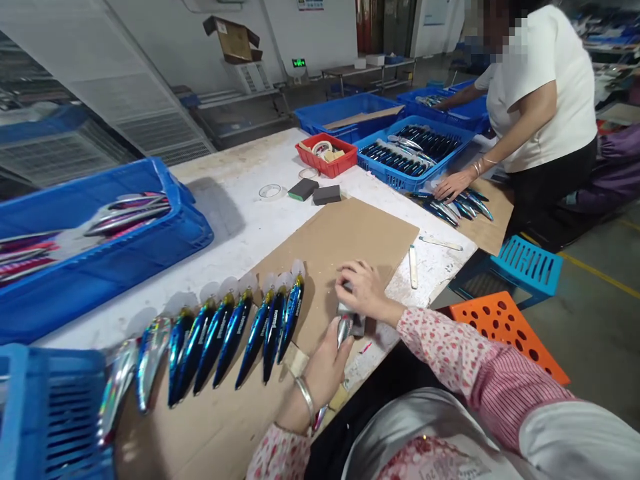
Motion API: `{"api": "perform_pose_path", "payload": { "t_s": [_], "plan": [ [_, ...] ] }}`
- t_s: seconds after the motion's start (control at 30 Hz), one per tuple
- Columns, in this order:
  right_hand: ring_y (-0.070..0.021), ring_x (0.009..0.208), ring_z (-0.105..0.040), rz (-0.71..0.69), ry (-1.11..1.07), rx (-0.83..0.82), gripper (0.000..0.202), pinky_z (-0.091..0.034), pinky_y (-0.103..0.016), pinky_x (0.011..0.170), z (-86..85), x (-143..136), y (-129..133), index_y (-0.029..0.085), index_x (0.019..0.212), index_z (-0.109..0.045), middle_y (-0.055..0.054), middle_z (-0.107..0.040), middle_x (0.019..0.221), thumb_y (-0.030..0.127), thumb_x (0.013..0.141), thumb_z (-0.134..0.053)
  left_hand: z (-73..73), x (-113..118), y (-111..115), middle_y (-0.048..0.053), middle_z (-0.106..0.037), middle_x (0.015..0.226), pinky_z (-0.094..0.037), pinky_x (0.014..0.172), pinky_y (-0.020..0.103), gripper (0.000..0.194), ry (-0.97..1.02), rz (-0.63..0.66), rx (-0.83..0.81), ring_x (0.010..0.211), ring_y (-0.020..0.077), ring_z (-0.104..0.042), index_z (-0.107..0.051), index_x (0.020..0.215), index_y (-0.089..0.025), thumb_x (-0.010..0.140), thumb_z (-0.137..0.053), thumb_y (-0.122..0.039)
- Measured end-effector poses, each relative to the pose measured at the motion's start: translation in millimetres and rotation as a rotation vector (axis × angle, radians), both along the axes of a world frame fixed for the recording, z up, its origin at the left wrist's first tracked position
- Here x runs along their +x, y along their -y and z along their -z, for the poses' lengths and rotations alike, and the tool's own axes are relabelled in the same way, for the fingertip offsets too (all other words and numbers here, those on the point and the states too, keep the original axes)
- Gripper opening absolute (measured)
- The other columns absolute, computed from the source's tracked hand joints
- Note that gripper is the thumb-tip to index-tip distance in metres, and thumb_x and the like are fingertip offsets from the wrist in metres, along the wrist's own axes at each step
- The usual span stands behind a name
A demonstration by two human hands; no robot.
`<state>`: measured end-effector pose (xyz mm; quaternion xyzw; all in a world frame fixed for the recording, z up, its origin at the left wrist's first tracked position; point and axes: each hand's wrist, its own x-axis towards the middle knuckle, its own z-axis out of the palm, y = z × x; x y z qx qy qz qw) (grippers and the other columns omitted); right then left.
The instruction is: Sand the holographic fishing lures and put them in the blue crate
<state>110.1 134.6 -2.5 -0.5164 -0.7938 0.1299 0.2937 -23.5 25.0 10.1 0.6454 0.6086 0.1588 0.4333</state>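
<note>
My left hand [323,367], with a silver bangle at the wrist, is wrapped round a silvery fishing lure [344,328] near the table's front edge. Just beyond it, my right hand [359,288] has its fingers curled over a small grey block [358,325], against the far end of that lure. To the left, a slanting row of several shiny blue lures [231,340] lies on brown cardboard [345,230]. Two silvery lures [151,360] lie at the row's left end. Part of the held lure is hidden by my fingers.
A blue bin of pink lures [195,223] stands left, a blue crate [65,360] in front. Beyond are dark blocks [327,195], a red tray [336,167] and a lure-filled blue crate [400,180]. At right, a person [545,100] handles lures beside stools [530,263].
</note>
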Motion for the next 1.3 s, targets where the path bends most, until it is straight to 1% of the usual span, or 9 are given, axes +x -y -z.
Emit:
{"api": "perform_pose_path", "payload": {
  "t_s": [0.1, 0.2, 0.47, 0.63, 0.8, 0.97, 1.1, 1.23, 1.3],
  "plan": [
    [-0.0227, 0.111, -0.047, 0.029, 0.027, 0.021, 0.008, -0.036, -0.038, 0.086, -2.9, 2.6, -10.4, 0.023, 0.085, -0.064, -0.001, -0.061, 0.12, 0.028, 0.087, -0.058, -1.7, -0.3, 0.2, -0.007, -0.046, 0.062, -0.041, 0.043, 0.024, 0.054, 0.108, -0.049, -0.095, 0.042, 0.0108, -0.046, -0.035, 0.133, -0.015, 0.091, -0.033, -0.048],
    [-0.0229, 0.109, -0.048, 0.014, 0.004, 0.039, 0.008, -0.036, -0.038, 0.086, -2.2, 0.4, -0.4, 0.023, 0.085, -0.064, -0.002, -0.061, 0.121, 0.027, 0.086, -0.058, 0.7, -2.3, 0.5, -0.009, -0.04, 0.057, -0.039, 0.042, 0.024, 0.055, 0.137, -0.03, -0.113, 0.04, 0.0103, -0.043, -0.036, 0.131, -0.015, 0.09, -0.034, -0.051],
    [-0.0228, 0.111, -0.047, 0.013, -0.021, 0.063, 0.006, -0.037, -0.037, 0.087, -1.3, 7.1, -5.7, 0.022, 0.085, -0.064, -0.002, -0.061, 0.12, 0.025, 0.086, -0.059, 4.5, -9.6, -1.8, -0.007, -0.047, 0.065, -0.035, 0.038, 0.021, 0.057, 0.273, -0.058, -0.147, 0.039, 0.0064, -0.042, -0.039, 0.131, -0.017, 0.088, -0.038, -0.054],
    [-0.0215, 0.113, -0.047, -0.144, -0.026, 0.074, 0.005, -0.035, -0.035, 0.093, 1.9, 16.3, 1.4, 0.022, 0.084, -0.065, -0.002, -0.061, 0.119, 0.024, 0.083, -0.06, 5.7, -14.8, -3.1, -0.007, -0.047, 0.066, -0.033, 0.038, 0.02, 0.061, 0.358, -0.07, -0.222, 0.039, 0.0055, -0.041, -0.034, 0.136, -0.016, 0.088, -0.042, -0.052],
    [-0.0238, 0.114, -0.046, -0.092, 0.013, 0.123, 0.007, -0.033, -0.037, 0.092, 1.4, 27.1, -10.4, 0.021, 0.084, -0.065, -0.004, -0.062, 0.119, 0.023, 0.084, -0.059, 8.3, -18.2, -3.5, -0.006, -0.049, 0.07, -0.029, 0.036, 0.018, 0.065, 0.393, -0.094, -0.261, 0.039, 0.0047, -0.042, -0.032, 0.14, -0.019, 0.087, -0.043, -0.054],
    [-0.023, 0.112, -0.047, -0.299, 0.076, 0.124, 0.008, -0.033, -0.037, 0.089, -3.9, 28.0, -8.1, 0.022, 0.084, -0.065, -0.003, -0.063, 0.118, 0.027, 0.084, -0.058, 9.2, -19.7, -3.1, -0.005, -0.05, 0.07, -0.029, 0.035, 0.019, 0.069, 0.411, -0.081, -0.279, 0.038, 0.0049, -0.042, -0.03, 0.142, -0.019, 0.086, -0.044, -0.057],
    [-0.0242, 0.114, -0.045, -0.222, 0.09, 0.144, 0.008, -0.031, -0.039, 0.091, -5.7, 28.1, -8.0, 0.021, 0.085, -0.065, -0.004, -0.062, 0.12, 0.025, 0.084, -0.058, 7.0, -20.4, -3.9, -0.005, -0.05, 0.072, -0.028, 0.034, 0.018, 0.066, 0.404, -0.068, -0.273, 0.039, 0.0041, -0.041, -0.03, 0.142, -0.019, 0.088, -0.044, -0.054],
    [-0.0238, 0.114, -0.047, -0.374, 0.07, 0.162, 0.008, -0.034, -0.039, 0.094, 1.4, 28.2, -9.3, 0.023, 0.084, -0.065, -0.003, -0.063, 0.118, 0.028, 0.083, -0.06, 5.9, -20.5, -8.3, -0.005, -0.05, 0.071, -0.029, 0.035, 0.018, 0.064, 0.419, -0.044, -0.284, 0.039, 0.0044, -0.041, -0.03, 0.141, -0.018, 0.088, -0.044, -0.05],
    [-0.0216, 0.108, -0.052, -0.336, -0.012, 0.164, 0.009, -0.038, -0.037, 0.093, 4.6, 34.7, -14.0, 0.022, 0.082, -0.065, -0.004, -0.065, 0.112, 0.027, 0.083, -0.057, 3.5, -18.4, -6.1, -0.006, -0.05, 0.069, -0.03, 0.035, 0.017, 0.06, 0.423, -0.058, -0.268, 0.039, 0.0044, -0.04, -0.031, 0.141, -0.017, 0.089, -0.042, -0.046]
  ]
}}
